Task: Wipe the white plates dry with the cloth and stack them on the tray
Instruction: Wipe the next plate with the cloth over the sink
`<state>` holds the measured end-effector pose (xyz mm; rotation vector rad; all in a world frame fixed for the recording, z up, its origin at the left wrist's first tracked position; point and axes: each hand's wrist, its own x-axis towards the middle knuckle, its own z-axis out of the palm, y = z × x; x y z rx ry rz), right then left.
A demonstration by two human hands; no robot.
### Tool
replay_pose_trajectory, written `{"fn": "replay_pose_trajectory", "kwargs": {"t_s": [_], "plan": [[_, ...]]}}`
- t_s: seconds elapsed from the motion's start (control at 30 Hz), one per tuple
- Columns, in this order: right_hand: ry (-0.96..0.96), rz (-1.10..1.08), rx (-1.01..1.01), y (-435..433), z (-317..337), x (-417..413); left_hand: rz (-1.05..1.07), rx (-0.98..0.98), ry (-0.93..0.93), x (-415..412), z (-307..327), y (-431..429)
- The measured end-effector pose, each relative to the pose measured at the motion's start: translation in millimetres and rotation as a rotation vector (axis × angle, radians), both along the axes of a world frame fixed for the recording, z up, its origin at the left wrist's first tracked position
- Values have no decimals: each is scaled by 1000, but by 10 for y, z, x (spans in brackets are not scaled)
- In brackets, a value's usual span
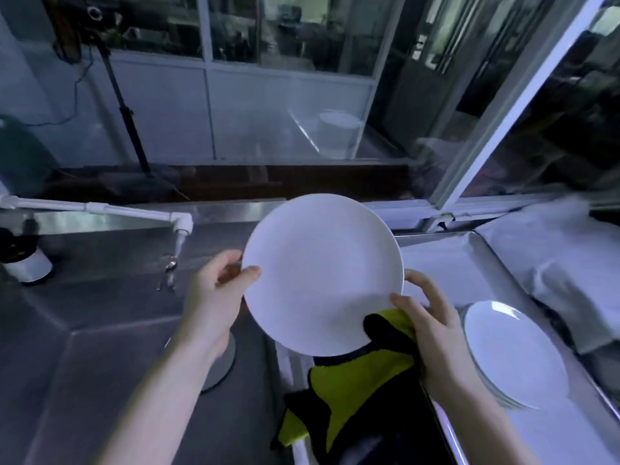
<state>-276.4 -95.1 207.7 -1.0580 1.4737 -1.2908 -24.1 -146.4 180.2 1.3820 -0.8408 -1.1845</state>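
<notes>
I hold a round white plate tilted up over the edge between sink and tray. My left hand grips its left rim, thumb on the face. My right hand grips the lower right rim together with a yellow-green and black cloth, which hangs down below the plate. A stack of white plates lies on the metal tray to the right. Another plate sits in the sink, mostly hidden by my left forearm.
A steel sink fills the left, with a white swivel tap over it. A white-based bottle stands at the far left. Crumpled white cloth lies right of the tray. A window frame rises behind.
</notes>
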Motion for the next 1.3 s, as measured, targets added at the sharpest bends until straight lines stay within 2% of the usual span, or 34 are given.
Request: {"fn": "replay_pose_trajectory", "kwargs": {"t_s": [0.17,0.3,0.47,0.63,0.77,0.93,1.3], "plan": [[120,-86,-81,247,-5,-973,-108,78,47,-1047,10,-13],[253,-175,-69,465,-131,-1765,-230,87,47,-1926,-31,6],[235,-277,25,739,-410,-2643,-356,164,33,-2951,-247,75],[204,-371,128,838,-736,-3301,-472,254,27,-3621,-536,75],[232,-359,201,779,-1059,-3624,-530,277,-119,-3912,-792,-2],[237,-345,284,630,-1392,-3717,-497,236,-370,-4026,-1048,-78],[353,-321,345,441,-1634,-3716,-497,147,-749,-4042,-1202,-65]]}}
